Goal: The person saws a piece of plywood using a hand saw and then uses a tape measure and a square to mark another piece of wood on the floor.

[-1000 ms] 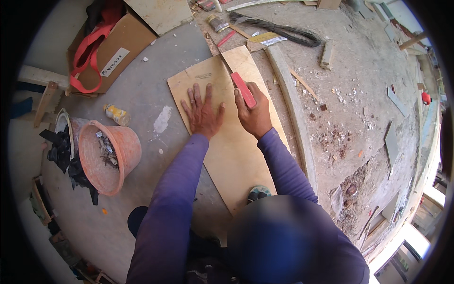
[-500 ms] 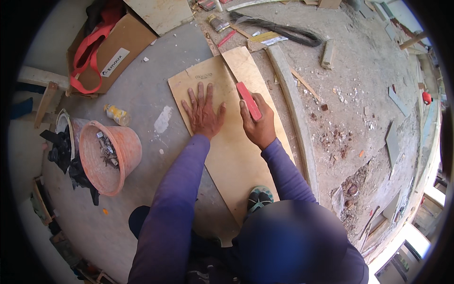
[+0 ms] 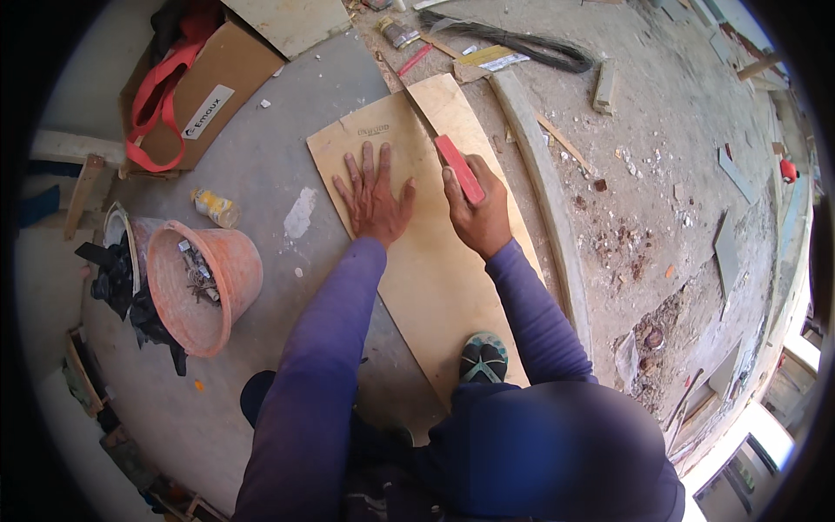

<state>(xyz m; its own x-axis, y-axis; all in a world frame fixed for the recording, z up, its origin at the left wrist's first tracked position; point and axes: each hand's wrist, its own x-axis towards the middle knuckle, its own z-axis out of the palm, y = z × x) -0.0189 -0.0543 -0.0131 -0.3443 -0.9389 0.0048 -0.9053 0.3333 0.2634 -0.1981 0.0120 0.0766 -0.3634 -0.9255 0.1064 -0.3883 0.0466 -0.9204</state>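
Saw (image 3: 443,144) has slid back — right hand (image 3: 483,210) clenched round its handle (image 3: 461,171), left hand (image 3: 377,204) splayed on board (image 3: 439,278).

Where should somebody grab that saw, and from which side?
Probably by the red handle, coming from the near side, where the right grip holds it: that is the chunky near end, while the thin blade runs forward past the far edge of the board.

Both forearms (image 3: 335,304) reach forward, the left hand (image 3: 380,206) lying palm down with its fingers (image 3: 368,167) spread, the right hand (image 3: 484,217) curled in a firm grip.
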